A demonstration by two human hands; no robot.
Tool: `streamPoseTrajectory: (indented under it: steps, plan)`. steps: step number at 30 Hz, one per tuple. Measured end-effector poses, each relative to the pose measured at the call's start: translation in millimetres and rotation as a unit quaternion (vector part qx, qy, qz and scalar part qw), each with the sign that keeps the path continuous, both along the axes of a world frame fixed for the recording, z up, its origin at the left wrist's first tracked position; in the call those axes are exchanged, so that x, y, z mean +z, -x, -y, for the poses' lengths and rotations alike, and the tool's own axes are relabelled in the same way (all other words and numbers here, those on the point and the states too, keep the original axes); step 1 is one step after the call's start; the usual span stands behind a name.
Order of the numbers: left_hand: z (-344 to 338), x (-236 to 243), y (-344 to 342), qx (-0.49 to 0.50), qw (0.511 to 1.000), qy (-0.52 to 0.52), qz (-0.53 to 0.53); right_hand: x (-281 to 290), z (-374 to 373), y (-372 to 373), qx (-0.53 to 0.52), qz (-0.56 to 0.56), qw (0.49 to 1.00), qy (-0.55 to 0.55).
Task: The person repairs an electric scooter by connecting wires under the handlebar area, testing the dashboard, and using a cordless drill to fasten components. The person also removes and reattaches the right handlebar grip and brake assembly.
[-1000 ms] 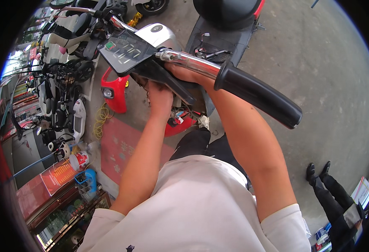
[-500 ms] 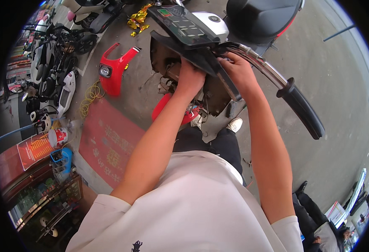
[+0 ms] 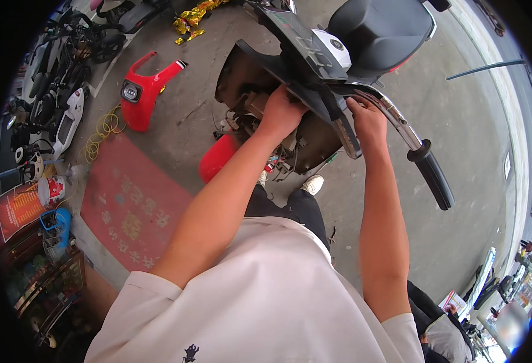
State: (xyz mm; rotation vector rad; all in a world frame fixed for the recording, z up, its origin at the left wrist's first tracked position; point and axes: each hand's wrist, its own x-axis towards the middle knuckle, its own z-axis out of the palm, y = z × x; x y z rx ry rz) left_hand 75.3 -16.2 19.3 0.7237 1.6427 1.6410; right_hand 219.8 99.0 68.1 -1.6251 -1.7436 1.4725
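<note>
An electric scooter's front end stands before me, with its black dashboard (image 3: 308, 51) tilted and its front cover off. My left hand (image 3: 283, 112) reaches under the near edge of the dashboard, above exposed wiring (image 3: 287, 151); its fingertips are hidden behind the panel. My right hand (image 3: 370, 121) is on the other side, just below the chrome handlebar (image 3: 399, 124). Its thumb and fingers are curled together beside the dashboard's edge, and what they pinch is hidden. The black handlebar grip (image 3: 432, 175) extends to the right, untouched.
A red scooter front cover with a headlight (image 3: 139, 97) lies on the floor at left, near a coiled yellow hose (image 3: 104, 136) and a red mat (image 3: 136, 199). Another red part (image 3: 217, 158) sits by my feet. Parked scooters (image 3: 66, 121) line the far left. Someone sits at lower right (image 3: 447, 336).
My view has shifted, so the floor things lie farther left. The dashboard now appears turned more edge-on. My right hand has moved slightly down and right along the handlebar; the left stays under the panel.
</note>
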Motion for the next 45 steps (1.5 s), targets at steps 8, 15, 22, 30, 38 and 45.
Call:
streamPoseTrajectory:
  steps: [8, 15, 22, 30, 38, 45]
  plan:
    - [1.4, 2.7, 4.8, -0.031, 0.999, 0.016, 0.040, 13.9, 1.7, -17.6, 0.150, -0.072, 0.980, 0.107]
    - [-2.5, 6.2, 3.8, -0.045, 0.993, 0.064, 0.093, 9.4, -6.7, -23.8, 0.191, 0.025, 0.980, 0.044]
    - [10.0, -4.1, 2.9, -0.046, 0.995, 0.022, 0.088, 0.2, 0.8, 6.6, 0.169, -0.084, 0.981, 0.039]
    - [8.4, -1.9, 23.0, -0.020, 0.985, -0.019, 0.170, -122.4, -49.1, 32.6, 0.104, -0.411, 0.879, 0.219]
    - [18.3, -17.7, 47.9, -0.058, 0.979, 0.052, 0.187, -88.5, -11.4, 37.8, 0.130, -0.441, 0.872, 0.167]
    - [21.8, -29.4, 59.8, -0.037, 0.984, 0.072, 0.157, -67.7, 1.1, 27.2, 0.015, -0.610, 0.787, 0.088]
